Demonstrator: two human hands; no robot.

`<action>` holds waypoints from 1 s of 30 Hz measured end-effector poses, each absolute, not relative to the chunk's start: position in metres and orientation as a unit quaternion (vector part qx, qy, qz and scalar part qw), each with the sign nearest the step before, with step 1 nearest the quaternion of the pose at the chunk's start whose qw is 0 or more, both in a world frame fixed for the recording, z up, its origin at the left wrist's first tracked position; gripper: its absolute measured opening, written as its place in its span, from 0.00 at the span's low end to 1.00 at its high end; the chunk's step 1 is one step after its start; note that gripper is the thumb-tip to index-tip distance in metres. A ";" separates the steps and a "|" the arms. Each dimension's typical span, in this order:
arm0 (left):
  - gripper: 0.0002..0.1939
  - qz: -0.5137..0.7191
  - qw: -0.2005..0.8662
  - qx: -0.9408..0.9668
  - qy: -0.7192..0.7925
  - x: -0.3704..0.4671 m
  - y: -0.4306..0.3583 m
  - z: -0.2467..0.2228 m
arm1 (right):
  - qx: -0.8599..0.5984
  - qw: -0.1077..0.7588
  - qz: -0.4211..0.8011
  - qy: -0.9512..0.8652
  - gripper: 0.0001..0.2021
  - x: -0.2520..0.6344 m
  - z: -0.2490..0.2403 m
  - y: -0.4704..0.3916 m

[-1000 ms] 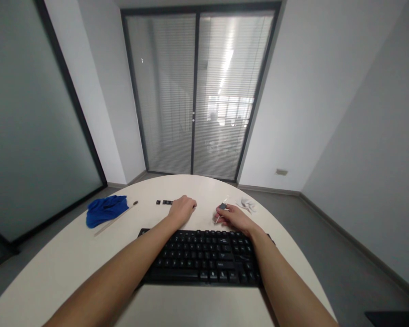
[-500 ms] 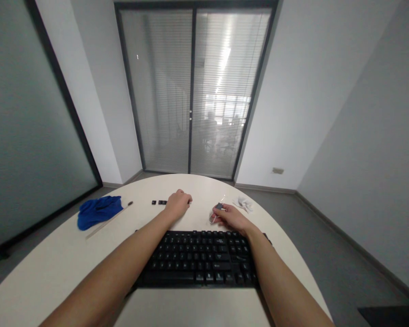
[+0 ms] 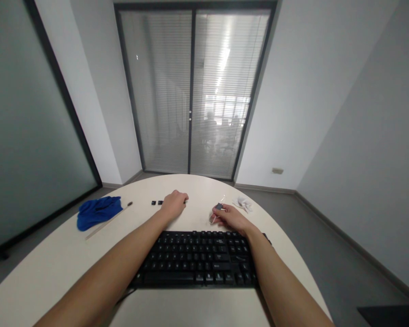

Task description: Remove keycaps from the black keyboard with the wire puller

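My left hand (image 3: pixel 173 204) rests on the far part of the table with its fingers curled down. A small black keycap (image 3: pixel 185 202) shows at its fingertips. Just left of it, black keycaps (image 3: pixel 153 203) lie in a row, partly covered by the hand. My right hand (image 3: pixel 231 217) is closed around a keycap puller with a grey handle (image 3: pixel 219 206) and thin wire loops. Below both hands lies a black keyboard (image 3: pixel 191 255), its left and right ends partly hidden by my forearms.
A blue cloth (image 3: pixel 99 212) lies at the table's left, with a long thin brush (image 3: pixel 109 221) beside it. Crumpled white tissue (image 3: pixel 244 204) sits beyond my right hand. The keyboard's cable (image 3: pixel 126 295) emerges at lower left. The round table (image 3: pixel 197 184) has a curved edge.
My left hand has shifted slightly to the left, toward the row of keycaps, covering more of it. My right hand and the keycap puller have hardly moved.
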State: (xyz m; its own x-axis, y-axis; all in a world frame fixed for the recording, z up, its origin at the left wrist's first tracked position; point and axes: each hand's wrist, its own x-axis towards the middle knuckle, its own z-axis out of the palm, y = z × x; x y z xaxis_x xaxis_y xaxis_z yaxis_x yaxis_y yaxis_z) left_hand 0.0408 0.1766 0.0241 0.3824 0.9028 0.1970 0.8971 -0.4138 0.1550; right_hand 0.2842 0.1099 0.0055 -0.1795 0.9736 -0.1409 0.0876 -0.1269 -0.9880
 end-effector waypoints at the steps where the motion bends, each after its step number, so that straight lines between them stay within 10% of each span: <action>1: 0.14 0.128 0.014 0.831 0.541 0.040 0.175 0.026 | -0.502 0.397 0.558 -0.529 0.13 0.285 0.005 0.110; 30: 0.16 0.226 0.193 0.841 0.452 0.010 0.053 0.017 | -0.442 0.245 0.346 -0.791 0.10 0.223 0.073 0.071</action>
